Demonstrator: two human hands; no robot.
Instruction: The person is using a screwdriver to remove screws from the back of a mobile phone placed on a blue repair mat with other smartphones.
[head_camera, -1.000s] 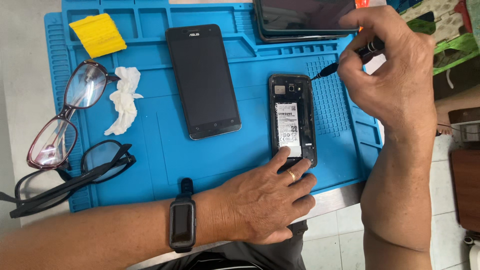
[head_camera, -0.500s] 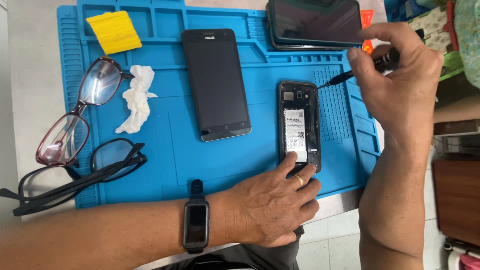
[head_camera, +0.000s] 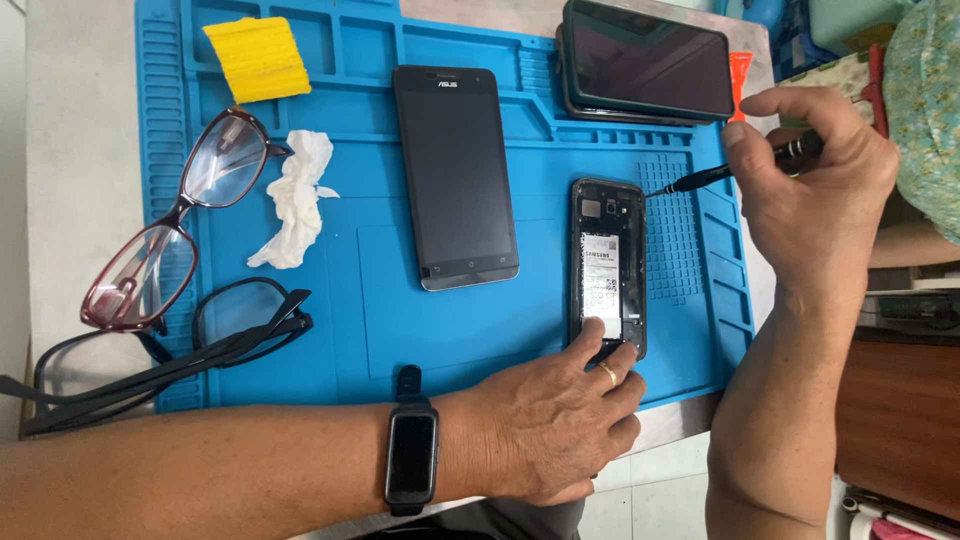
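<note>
1. Your left hand (head_camera: 560, 420) rests at the near edge of the blue work mat (head_camera: 400, 330); its fingers are spread loosely, the fingertips (head_camera: 600, 345) pressing the bottom end of the opened phone (head_camera: 607, 265); it grips nothing.
2. Your right hand (head_camera: 820, 195) is curled tight round a slim black screwdriver (head_camera: 730, 170); the tip sits at the phone's top right corner.
3. The opened phone lies back-up on the mat, its battery showing; just beside it, to the left, lies a black phone (head_camera: 455, 175), screen up.
4. A larger dark device (head_camera: 645, 62) lies at the mat's far edge.
5. On the left you have a crumpled white tissue (head_camera: 292, 200), a yellow cloth (head_camera: 258, 58), red-framed glasses (head_camera: 165, 235) and black-framed glasses (head_camera: 170, 345).
</note>
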